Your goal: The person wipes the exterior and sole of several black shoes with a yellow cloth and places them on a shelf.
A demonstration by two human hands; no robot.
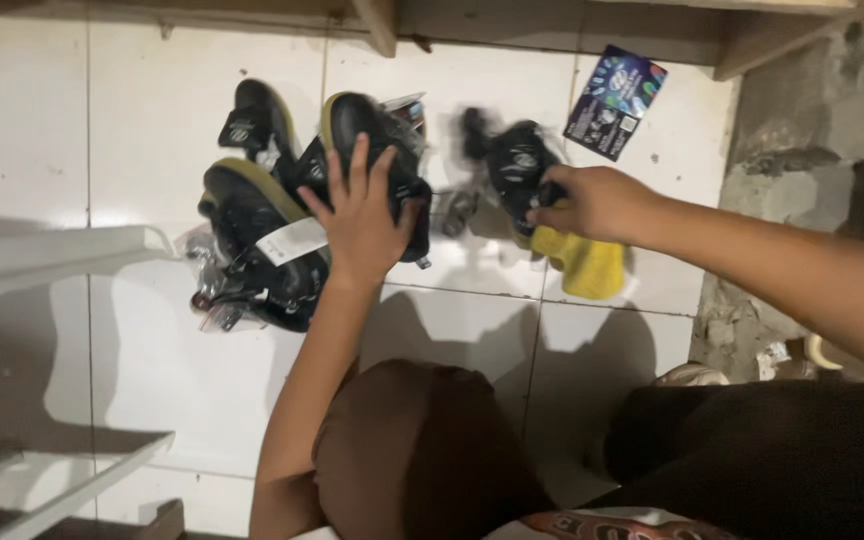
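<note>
While you crouch over the white tiled floor (pixel 152 130), your left hand (pixel 360 220) lies flat, fingers spread, on the pile of black shoes (pixel 282 210). Your right hand (pixel 592 203) is clamped on a single black shoe (pixel 517 165) over the yellow cloth (pixel 582 262), well right of that pile.

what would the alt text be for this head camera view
Two bare hands reach down over a white tiled floor: the left hand presses on a pile of black padded shoes with yellow soles, while the right hand grips a single black padded shoe above a yellow cloth.
</note>
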